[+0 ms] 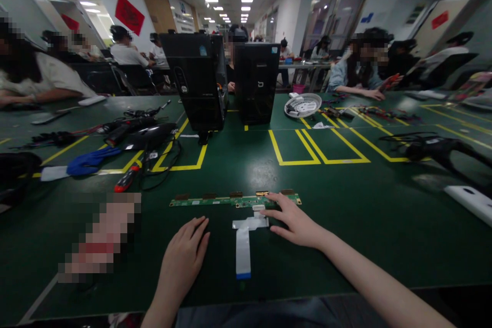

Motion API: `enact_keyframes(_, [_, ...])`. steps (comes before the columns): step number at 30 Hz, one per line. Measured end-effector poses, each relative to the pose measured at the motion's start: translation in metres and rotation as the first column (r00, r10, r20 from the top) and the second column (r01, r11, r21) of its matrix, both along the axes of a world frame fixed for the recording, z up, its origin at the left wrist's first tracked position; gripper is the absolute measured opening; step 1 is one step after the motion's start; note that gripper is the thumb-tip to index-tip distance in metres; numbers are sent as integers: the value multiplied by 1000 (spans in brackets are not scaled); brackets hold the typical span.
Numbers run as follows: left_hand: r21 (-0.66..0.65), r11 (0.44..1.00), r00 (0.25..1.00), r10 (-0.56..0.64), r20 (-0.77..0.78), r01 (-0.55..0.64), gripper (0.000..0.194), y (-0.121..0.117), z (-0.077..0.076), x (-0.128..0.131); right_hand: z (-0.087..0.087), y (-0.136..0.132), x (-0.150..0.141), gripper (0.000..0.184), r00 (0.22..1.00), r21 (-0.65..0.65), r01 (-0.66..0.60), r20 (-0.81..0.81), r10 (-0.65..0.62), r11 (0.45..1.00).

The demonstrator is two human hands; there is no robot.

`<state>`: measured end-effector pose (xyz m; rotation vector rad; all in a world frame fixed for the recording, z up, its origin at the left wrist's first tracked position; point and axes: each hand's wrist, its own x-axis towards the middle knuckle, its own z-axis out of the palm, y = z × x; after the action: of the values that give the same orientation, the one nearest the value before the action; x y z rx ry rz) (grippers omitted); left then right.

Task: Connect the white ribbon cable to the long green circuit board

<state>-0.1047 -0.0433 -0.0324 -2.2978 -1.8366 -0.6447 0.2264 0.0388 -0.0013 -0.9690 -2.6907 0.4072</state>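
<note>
A long, narrow green circuit board [215,201] lies across the green table in front of me, with several brown-gold tabs along its far edge. From its near side a white flat ribbon cable [243,251] bends down toward me and ends in a blue tip. My right hand [294,220] reaches over the board's right part, fingers spread, the fingertips at the board and close to the white connector [259,208]. To the left of the cable, my left hand [188,246] rests on the table with fingers stretched out, apart from the board and holding nothing.
Two black computer towers [257,84] stand at the back middle. Left lie a red-black screwdriver [126,179], a blue glove [92,160] and black cables. A white basket [303,106] sits back right, a white device [471,202] at far right. Yellow tape marks the table; other people sit around.
</note>
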Motion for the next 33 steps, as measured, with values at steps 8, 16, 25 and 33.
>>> enact_keyframes(8, [4, 999, 999, 37, 36, -37, 39, 5, -4, 5, -2, 3, -1, 56, 998, -90, -21, 51, 26, 996])
enact_keyframes(16, [-10, 1000, 998, 29, 59, -29, 39, 5, -6, 5, 2, 1, -1, 54, 997, -113, -13, 70, 21, 994])
enact_keyframes(25, [-30, 999, 998, 34, 50, -32, 39, 5, -5, 5, 2, 0, -1, 53, 997, -110, -6, 70, 14, 994])
enact_keyframes(33, [-16, 1000, 998, 25, 55, -25, 39, 5, -6, 5, 0, 1, -1, 53, 997, -104, -11, 72, 18, 994])
